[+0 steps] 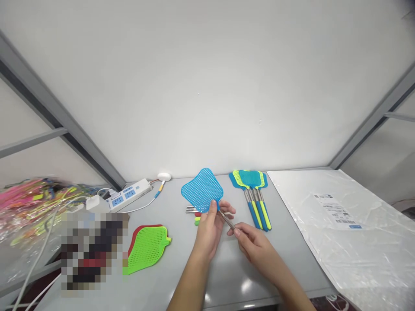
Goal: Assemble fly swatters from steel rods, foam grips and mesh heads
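A blue fly swatter with a mesh head is raised above the table in front of me. With the thumb on the base of its head, my left hand grips it; the other fingers are partly spread behind. My right hand pinches the lower end of the metal rod, and whatever part of the handle lies inside those fingers is hidden. Behind my left hand, metal rods with red and green handles are partly covered. To the left lie loose swatter heads, a green mesh head over a red one.
Several swatters with blue and yellow handles lie by the wall. A white plastic package with a label covers the right side. A power strip, cables and bagged colourful items are at left, beside a blurred patch.
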